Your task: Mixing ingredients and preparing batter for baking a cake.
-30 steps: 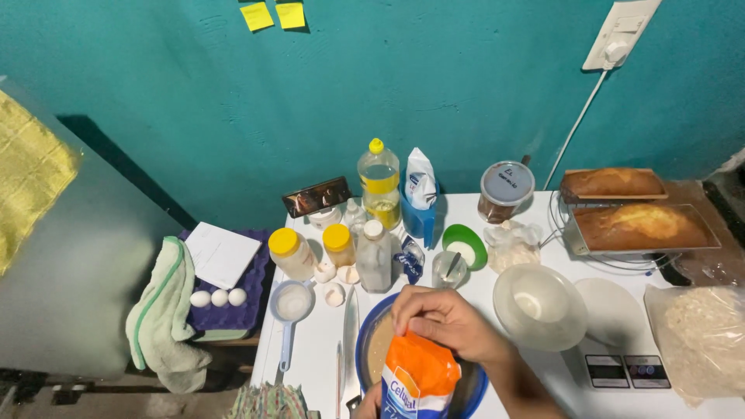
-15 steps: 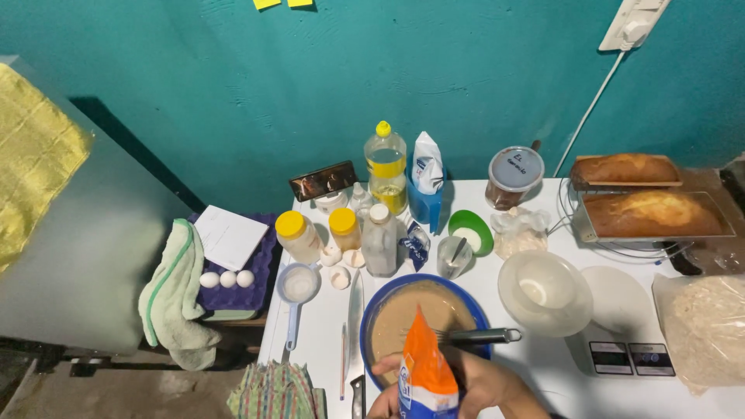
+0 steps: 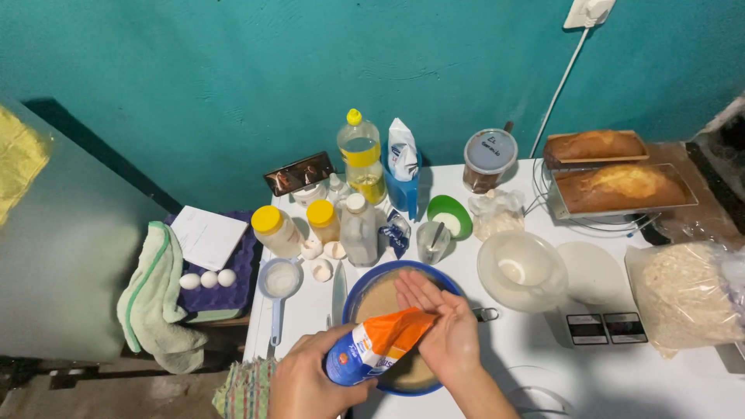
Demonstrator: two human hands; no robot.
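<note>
So the orange and blue packet [image 3: 378, 346] is tipped way over now, lying nearly sideways over the blue bowl [image 3: 365, 289] of tan batter; half a second ago it stood more upright between both hands. The left hand [image 3: 314, 382] is wrapped tight around its blue bottom end. The right hand [image 3: 445, 332] has let go of the dark-handled utensil it held across the bowl earlier and now sits flat, fingers straight and together, against the packet's orange top end. Just past the right hand's fingertips there's a clear glass bowl [image 3: 521, 270], and off to the left hand's far side a small blue sieve [image 3: 280, 283] and some broken eggshells [image 3: 320, 260].
</note>
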